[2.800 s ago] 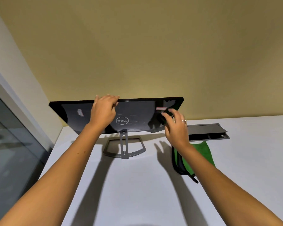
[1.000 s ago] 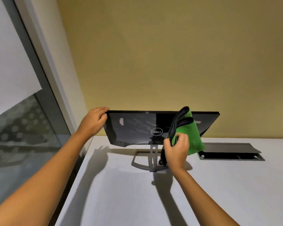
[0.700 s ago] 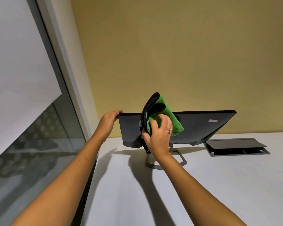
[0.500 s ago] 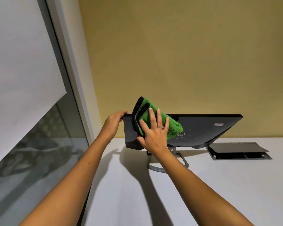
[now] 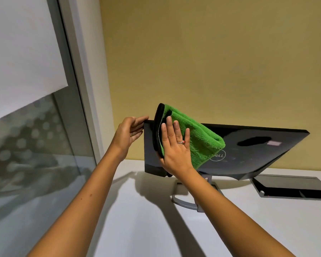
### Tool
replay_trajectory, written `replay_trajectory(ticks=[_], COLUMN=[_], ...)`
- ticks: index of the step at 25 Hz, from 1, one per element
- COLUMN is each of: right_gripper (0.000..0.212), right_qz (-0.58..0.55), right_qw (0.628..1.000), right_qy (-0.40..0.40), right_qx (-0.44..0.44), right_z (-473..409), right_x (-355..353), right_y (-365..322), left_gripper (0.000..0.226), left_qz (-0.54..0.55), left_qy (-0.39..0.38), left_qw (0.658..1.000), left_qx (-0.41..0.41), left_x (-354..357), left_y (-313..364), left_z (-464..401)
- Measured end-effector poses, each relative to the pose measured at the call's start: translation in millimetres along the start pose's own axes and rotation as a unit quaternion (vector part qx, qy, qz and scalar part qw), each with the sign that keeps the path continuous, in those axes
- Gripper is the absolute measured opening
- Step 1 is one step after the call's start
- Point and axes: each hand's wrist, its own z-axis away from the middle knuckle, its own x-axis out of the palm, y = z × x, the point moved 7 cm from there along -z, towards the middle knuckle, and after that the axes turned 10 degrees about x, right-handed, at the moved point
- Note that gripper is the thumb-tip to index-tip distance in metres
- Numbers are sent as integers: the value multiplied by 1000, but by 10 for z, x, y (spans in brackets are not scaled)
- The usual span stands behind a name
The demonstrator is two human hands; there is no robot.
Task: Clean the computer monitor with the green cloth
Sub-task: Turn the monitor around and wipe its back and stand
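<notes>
Bracing monitor (image 5: 248,154) edge against push, left hand (image 5: 127,135) fingers loosely spread; green cloth (image 5: 198,140) being pressed flat by right hand (image 5: 174,147), fingers spread

Even, warm indoor light is cast from above. Soft arm shadows are thrown across the desk (image 5: 156,229). Straight lines are bent by wide-angle distortion near the edges.

A mustard-yellow wall (image 5: 211,62) rises behind a white worktop (image 5: 156,229). At left, a window (image 5: 35,154) with a grey frame (image 5: 78,89) carries a white roller blind (image 5: 22,52) half lowered. A grey cable hatch (image 5: 293,188) stands open at right.
</notes>
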Motion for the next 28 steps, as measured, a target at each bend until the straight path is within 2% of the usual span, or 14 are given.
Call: replay_trajectory(ticks=[4,6,8,10,13,15,20,23,26,28], right_gripper=[111,96,82,73,73,73,78,79,73,71], right_qz=[40,22,-35,-97,-133,-95,12,66,-3,-58], right_qw=[998,999,995,986,986,992,991,997,992,986], right_qy=[12,39,78,111,99,71,-21,19,107,129], right_qx=[-49,-14,57,82,5,-44,-129,-47,70,84], right_z=[318,435,397,231,13,41,637,822,501,200], right_x=[234,211,60,-102,-118,45,637,582,209,-13], right_y=[136,334,476,401,-64,-310,-136,268,417,257], left_gripper=[50,51,51,50,54,53,56,54,52,51], left_qz=[70,80,71,49,-8,-17,-83,-106,-118,-123], left_qy=[-22,-35,-21,-4,-21,-17,-31,-24,-17,-19], left_qw=[997,996,997,998,999,998,992,987,986,986], left_qx=[13,19,22,32,48,52,93,114,120,113], left_x=[-31,-41,-76,-118,-160,-201,-210,-201,-199,-185], left_y=[-94,-132,-160,-172,-150,-148,-138,-146,-144,-132], left_z=[-42,-50,-38,-43,-84,-121,-156,-156,-164,-160])
